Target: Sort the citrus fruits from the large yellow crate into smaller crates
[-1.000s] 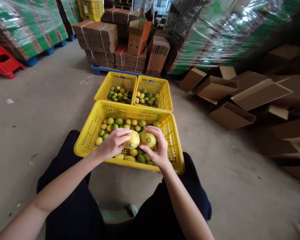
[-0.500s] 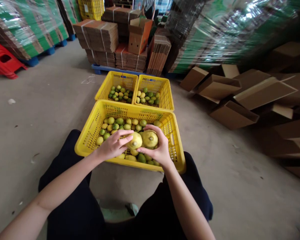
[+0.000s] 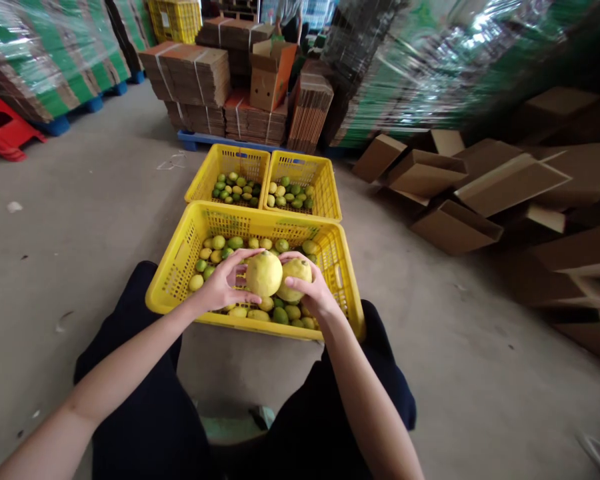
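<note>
Over the near yellow crate (image 3: 175, 267), my left hand (image 3: 225, 283) is closed round a large yellow lemon (image 3: 264, 273), its fingers along the left side. Close against it, my right hand (image 3: 313, 287) grips a second yellow lemon (image 3: 296, 279), with the thumb across its front. The two fruits appear to touch, and the left one partly covers the right one. Beneath them in the crate lie several green and yellow lemons (image 3: 257, 315); my hands hide some of these. The crate sits between my knees.
Beyond it stand two more yellow crates, the left one (image 3: 200, 180) and the right one (image 3: 333, 190), each holding fruit. Flattened cartons (image 3: 195, 73) are stacked on a blue pallet (image 3: 190, 140). Loose open boxes (image 3: 460, 227) lie to the right. A red stool (image 3: 5, 127) is at left.
Both lemons have been turned in my hands, so their stem or tip ends now point upward instead of toward me. My right thumb has moved onto its lemon's front. The view has shifted slightly.
</note>
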`<state>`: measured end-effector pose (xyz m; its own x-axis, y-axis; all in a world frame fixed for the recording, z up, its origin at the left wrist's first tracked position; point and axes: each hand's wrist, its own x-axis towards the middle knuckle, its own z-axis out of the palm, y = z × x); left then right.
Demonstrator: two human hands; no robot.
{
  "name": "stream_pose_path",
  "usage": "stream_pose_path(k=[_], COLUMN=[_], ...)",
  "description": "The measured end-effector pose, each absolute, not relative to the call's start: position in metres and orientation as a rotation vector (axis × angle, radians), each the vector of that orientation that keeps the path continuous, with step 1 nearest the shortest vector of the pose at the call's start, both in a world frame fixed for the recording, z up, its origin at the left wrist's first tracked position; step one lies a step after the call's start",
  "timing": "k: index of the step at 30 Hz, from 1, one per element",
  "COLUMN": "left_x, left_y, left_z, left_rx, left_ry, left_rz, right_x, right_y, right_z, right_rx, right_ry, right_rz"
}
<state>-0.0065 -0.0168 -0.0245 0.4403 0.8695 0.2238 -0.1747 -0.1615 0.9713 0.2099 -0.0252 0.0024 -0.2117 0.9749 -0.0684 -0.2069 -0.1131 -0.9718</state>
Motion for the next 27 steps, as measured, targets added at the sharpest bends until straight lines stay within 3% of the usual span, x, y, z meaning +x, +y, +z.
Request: stream_pose_path(k=[17, 27], left_x=[0.009, 0.022], left_y=[-0.012, -0.006], left_z=[-0.034, -0.043], left_rx=[0.865, 0.392], left_ry=[0.825, 0.997], left_rz=[0.839, 0.992], right_x=[0.187, 0.174], right_y=[-0.017, -0.015], right_z=[-0.011, -0.025], right_rx=[-1.219, -1.118], right_ry=[-0.309, -0.168], right_rz=[1.716, 1.812])
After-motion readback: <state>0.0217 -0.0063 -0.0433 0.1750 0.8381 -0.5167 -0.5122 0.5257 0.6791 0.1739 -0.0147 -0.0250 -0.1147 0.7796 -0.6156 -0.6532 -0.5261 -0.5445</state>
